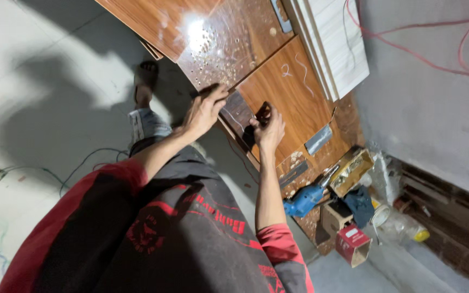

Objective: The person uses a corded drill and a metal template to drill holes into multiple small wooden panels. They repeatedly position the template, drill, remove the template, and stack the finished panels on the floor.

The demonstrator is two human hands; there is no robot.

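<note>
Head view, looking down over your own torso at a wood-grain panel (278,92) lying flat as the bench surface.

Left hand (204,111): your grip is closed around a dark tool handle (208,90), held at the near edge of the panel. Which tool it is cannot be told; its working end is hidden.

Right hand (270,131): fingers pinched on a small dark fitting (263,114), pressed against the panel face just beside the left hand. The two hands are near each other but apart.

Panel: glossy, with a bright light glare and scattered droplets or specks on its far part, and pale scribbled marks on the brown section beyond your right hand.

Around: a blue power drill (306,199) lies near your right forearm. Just past it stand an open yellow box (354,169) and a small red carton (352,243). Pale stacked boards (335,43) lie at the panel's far side. Red cable (408,49) trails over the grey wall.
</note>
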